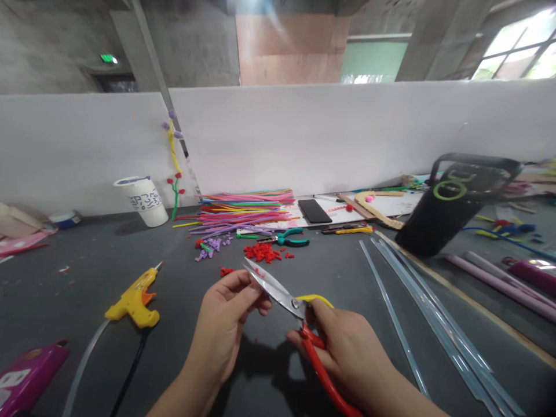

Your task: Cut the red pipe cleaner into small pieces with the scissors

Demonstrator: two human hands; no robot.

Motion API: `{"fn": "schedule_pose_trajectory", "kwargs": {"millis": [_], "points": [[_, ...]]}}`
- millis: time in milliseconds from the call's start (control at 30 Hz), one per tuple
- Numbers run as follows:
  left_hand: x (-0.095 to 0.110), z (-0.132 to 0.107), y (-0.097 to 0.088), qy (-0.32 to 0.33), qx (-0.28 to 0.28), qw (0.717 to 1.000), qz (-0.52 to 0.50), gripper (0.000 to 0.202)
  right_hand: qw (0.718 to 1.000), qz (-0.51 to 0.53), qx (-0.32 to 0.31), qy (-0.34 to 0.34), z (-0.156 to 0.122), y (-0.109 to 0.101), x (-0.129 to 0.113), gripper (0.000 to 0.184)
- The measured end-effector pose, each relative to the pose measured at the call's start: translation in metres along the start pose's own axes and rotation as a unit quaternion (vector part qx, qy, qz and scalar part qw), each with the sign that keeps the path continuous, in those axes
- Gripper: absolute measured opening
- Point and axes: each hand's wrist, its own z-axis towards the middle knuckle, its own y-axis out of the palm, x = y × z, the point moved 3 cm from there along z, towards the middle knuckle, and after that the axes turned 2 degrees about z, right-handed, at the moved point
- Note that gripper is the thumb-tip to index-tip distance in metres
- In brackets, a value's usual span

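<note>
The right hand's fingers are clamped on the red-handled scissors, held above the bench. The left hand's fingers curl beside the blades; whether they grip anything cannot be told. Closing the blades with fingertips this near risks a cut. The yellow chenille stem near the pivot may snag.

Window glare upper right, pale flare top centre; soft shadow beneath hands; edges stretched.
</note>
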Motion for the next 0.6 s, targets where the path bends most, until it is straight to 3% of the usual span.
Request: {"fn": "schedule_pose_trajectory", "kwargs": {"millis": [200, 333, 433, 600], "points": [[0.0, 0.003, -0.003, 0.003, -0.002, 1.0, 0.003, 0.005, 0.999, 0.031, -0.008, 0.021, 0.001, 0.0, 0.006, 0.036], [-0.001, 0.003, -0.001, -0.019, -0.018, 1.0, 0.004, 0.002, 0.988, 0.144, -0.012, 0.046, 0.003, -0.005, 0.007, 0.028], [-0.007, 0.003, 0.005, -0.067, -0.065, 0.996, -0.002, 0.003, 0.955, 0.29, -0.018, 0.049, 0.008, -0.008, 0.004, 0.021], [-0.021, -0.004, 0.014, -0.156, -0.152, 0.976, 0.006, 0.008, 0.866, 0.479, -0.056, 0.133, 0.017, -0.007, 0.002, 0.013]]}}
